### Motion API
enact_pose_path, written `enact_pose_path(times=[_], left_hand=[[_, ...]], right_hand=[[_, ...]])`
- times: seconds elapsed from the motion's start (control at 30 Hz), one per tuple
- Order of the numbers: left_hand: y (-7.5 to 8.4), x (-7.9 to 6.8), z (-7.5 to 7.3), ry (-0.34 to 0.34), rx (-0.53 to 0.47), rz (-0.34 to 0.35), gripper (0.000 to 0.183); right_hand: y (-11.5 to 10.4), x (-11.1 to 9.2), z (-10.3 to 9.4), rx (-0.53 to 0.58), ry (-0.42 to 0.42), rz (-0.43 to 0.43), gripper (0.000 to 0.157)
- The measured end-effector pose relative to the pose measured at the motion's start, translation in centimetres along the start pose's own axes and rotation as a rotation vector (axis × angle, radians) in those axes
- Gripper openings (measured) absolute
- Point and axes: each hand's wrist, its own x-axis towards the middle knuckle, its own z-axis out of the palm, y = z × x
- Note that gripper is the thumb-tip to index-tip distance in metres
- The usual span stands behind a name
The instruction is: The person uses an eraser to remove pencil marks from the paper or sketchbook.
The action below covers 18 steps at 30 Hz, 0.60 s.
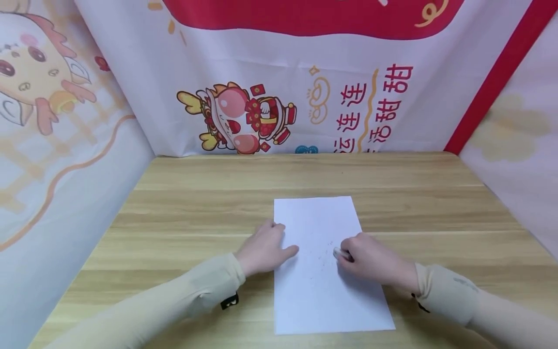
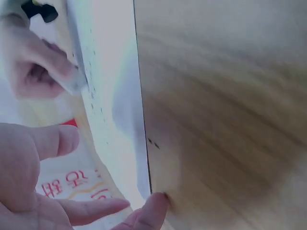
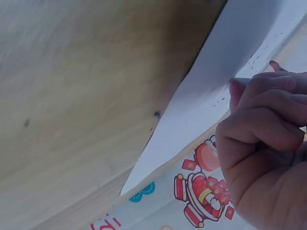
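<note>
A white sheet of paper (image 1: 314, 305) lies on the wooden table, with small dark crumbs (image 1: 324, 257) scattered about its middle. My right hand (image 1: 370, 258) curls its fingers round a small white eraser (image 1: 337, 253), whose end meets the sheet. In the left wrist view the eraser (image 2: 76, 82) pokes out of the right fist, while in the right wrist view the curled right hand (image 3: 268, 139) mostly hides it. At the sheet's left edge my left hand (image 1: 266, 248) rests, thumb extended over the paper and its other fingers loosely spread.
The wood-grain table (image 1: 196, 208) runs back to a printed white cloth (image 1: 261, 53) with red characters and cartoon figures. More printed cloth (image 1: 52, 145) hangs at the left side, and a pale flowered one (image 1: 514, 145) at the right.
</note>
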Motion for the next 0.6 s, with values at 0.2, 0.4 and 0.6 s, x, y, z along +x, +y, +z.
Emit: enact_pose_path(times=[0.2, 0.4, 0.6], left_hand=[[-0.83, 0.58, -0.42, 0.008, -0.193, -0.106, 0.077], [-1.04, 0.74, -0.71, -0.005, -0.256, -0.146, 0.080], [-1.21, 0.95, -0.71, 0.000, -0.214, -0.134, 0.079]], right_hand=[[-0.47, -0.20, 0.48, 0.015, 0.021, 0.006, 0.043], [-0.70, -0.40, 0.30, 0.011, 0.012, 0.065, 0.043], [-0.31, -0.95, -0.33, 0.014, 0.036, 0.155, 0.041]])
